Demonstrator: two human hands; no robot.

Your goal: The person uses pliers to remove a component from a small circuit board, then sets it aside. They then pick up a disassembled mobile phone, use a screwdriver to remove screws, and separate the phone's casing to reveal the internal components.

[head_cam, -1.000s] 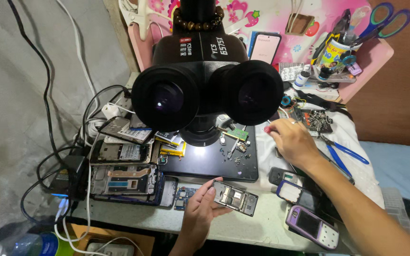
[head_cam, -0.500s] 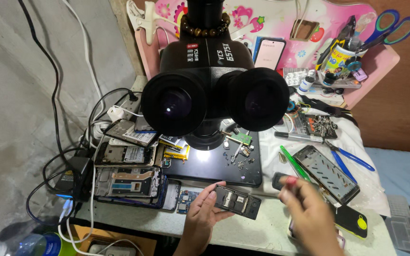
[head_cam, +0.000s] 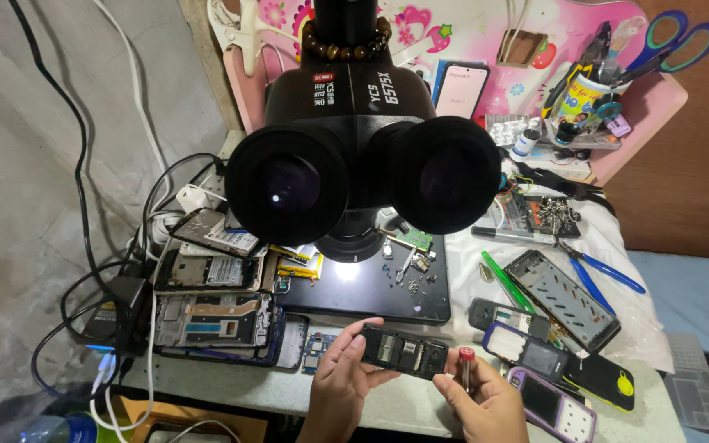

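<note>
My left hand (head_cam: 340,384) holds a small opened phone body (head_cam: 404,351), dark with its inner parts showing, level above the table's front edge. My right hand (head_cam: 486,402) grips a thin tool with a red cap (head_cam: 466,356), upright, right next to the phone's right end. Both hands are at the bottom middle, just in front of the black work mat (head_cam: 354,291) under a large black stereo microscope (head_cam: 354,164).
Several stripped phones and frames (head_cam: 215,316) lie stacked at the left with cables and a charger (head_cam: 116,303). More phones (head_cam: 551,361), a phone frame (head_cam: 564,297), blue-handled pliers (head_cam: 601,269), a green tool (head_cam: 506,283) lie right. A tool cup (head_cam: 580,98) stands behind.
My right hand left the right side of the table, came down to the front and now holds the red-capped tool beside the phone body. The view moved closer to the microscope.
</note>
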